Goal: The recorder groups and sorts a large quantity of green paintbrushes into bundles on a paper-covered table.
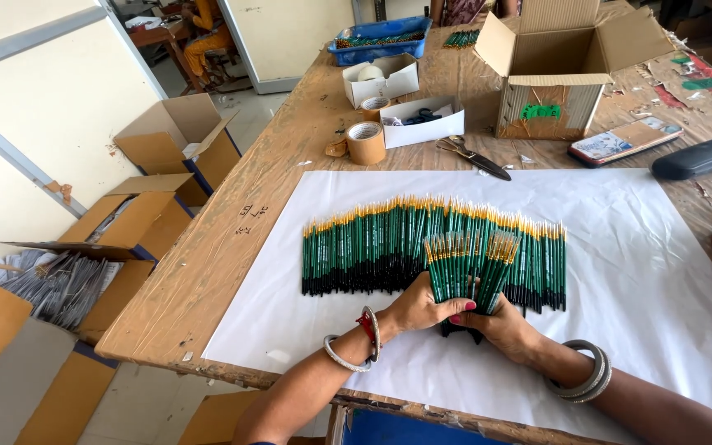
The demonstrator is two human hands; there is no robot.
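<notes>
Gripping one fanned bundle of green pencils (470, 265), both hands' fingers (463, 306) close around its lower ends.

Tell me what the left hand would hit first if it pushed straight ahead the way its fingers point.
The left hand points up and away across the table, already gripping a bundle of green pencils. Straight on, it would likely meet the long row of green pencils on the white sheet, though depth is unclear.

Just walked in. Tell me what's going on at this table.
A person holds a fanned bunch of green pencils in both hands, the left hand and right hand gripping its dark lower ends. Behind it, a long row of matching pencils lies on a white paper sheet covering the wooden table.
</notes>
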